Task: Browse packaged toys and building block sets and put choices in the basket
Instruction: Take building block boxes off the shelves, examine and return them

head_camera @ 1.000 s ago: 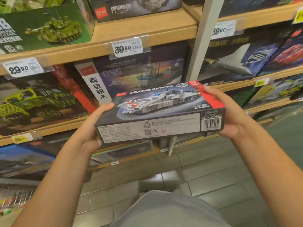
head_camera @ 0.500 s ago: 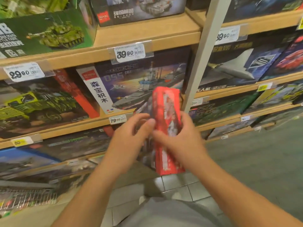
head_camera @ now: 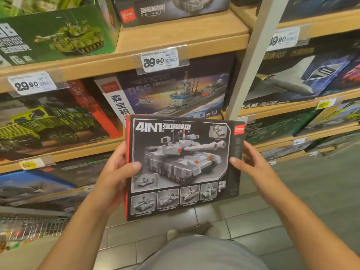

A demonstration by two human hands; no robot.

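I hold a black and red building block set box (head_camera: 181,168) upright in front of me, its printed face with a grey tank and "4IN1" turned toward the camera. My left hand (head_camera: 116,172) grips the box's left edge, thumb on the front. My right hand (head_camera: 251,162) holds the right edge, thumb lying on the front face. A wire basket (head_camera: 33,227) shows at the lower left, well below and left of the box.
Wooden shelves (head_camera: 175,41) full of block set boxes fill the view: a green tank box (head_camera: 58,34), a warship box (head_camera: 171,92), a truck box (head_camera: 48,121). A white upright post (head_camera: 251,57) divides two shelf bays. Grey tiled floor lies below.
I have turned the box over between my hands, from lying flat with its barcode side toward me, through an edge-on position, to upright with the 4IN1 face toward me.
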